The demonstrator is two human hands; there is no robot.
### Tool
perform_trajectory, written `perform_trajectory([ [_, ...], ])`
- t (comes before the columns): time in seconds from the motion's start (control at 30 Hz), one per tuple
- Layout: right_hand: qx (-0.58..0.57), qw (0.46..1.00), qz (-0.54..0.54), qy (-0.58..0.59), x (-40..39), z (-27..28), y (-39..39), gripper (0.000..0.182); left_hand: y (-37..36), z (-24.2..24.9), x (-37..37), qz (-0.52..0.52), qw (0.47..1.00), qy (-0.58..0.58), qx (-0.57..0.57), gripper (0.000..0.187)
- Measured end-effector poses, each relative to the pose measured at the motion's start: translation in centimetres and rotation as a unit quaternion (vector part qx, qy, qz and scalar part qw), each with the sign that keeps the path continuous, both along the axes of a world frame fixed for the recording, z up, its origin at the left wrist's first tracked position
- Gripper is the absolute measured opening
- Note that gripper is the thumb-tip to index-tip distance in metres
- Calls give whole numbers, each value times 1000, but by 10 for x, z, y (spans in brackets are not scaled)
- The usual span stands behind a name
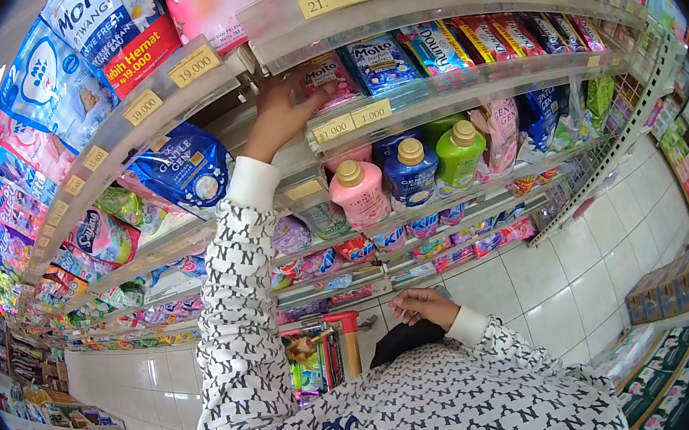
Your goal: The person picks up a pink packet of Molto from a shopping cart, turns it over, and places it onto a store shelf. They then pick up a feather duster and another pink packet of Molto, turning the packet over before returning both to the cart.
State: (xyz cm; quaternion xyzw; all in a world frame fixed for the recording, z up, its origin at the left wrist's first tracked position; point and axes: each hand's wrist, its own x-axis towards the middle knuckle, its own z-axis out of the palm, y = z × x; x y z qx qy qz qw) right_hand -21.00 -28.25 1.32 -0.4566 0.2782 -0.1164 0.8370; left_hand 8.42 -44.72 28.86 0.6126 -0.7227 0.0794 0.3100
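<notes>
A patterned white sweatshirt [431, 399] spans the foreground below stocked shelving [465, 83]. The left hand [287, 112], fingers partly spread, reaches onto the pink Molto pack [332, 79] at its row's left end, any grip unclear; the right hand [425, 305] curls loosely, its contents uncertain.

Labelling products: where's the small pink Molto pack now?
In the head view, upper middle: the small pink Molto pack sits on the shelf, left hand over its left edge, immediately left of the blue Molto pack.
</notes>
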Motion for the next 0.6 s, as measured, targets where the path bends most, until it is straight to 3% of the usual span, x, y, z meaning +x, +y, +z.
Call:
perform_trajectory([
  [0.1, 14, 1000, -12, 5, -5, -5, -2, 30, 16, -7, 28, -68, 990, 127, -14, 45],
  [0.17, 37, 999, -13, 19, -9, -12, -6, 31, 66, -8, 6, -49, 967, 242, -64, 36],
  [0.27, -97, 989, -105, 23, -4, -47, -3, 38, 156, -48, -27, -10, 919, 387, -75, 33],
  [0.33, -163, 981, -104, 15, 8, -9, 7, 49, 203, -130, -33, 58, 902, 423, -66, 32],
  [0.37, -195, 976, -100, 9, 13, 8, 7, 56, 225, -172, -41, 109, 920, 374, -54, 34],
  [0.4, -176, 984, -17, 28, 18, 12, 2, 75, 249, -208, -52, 161, 931, 325, -39, 37],
  [0.5, -110, 990, 28, 79, 37, -50, -8, 79, 331, -281, -101, 238, 919, 312, 53, 44],
  [0.53, -142, 980, 76, 120, 41, -62, -10, 81, 362, -309, -111, 222, 912, 336, 78, 50],
  [0.6, -74, 981, 97, 151, 50, -78, -8, 66, 401, -312, -131, 264, 859, 425, 112, 50],
])
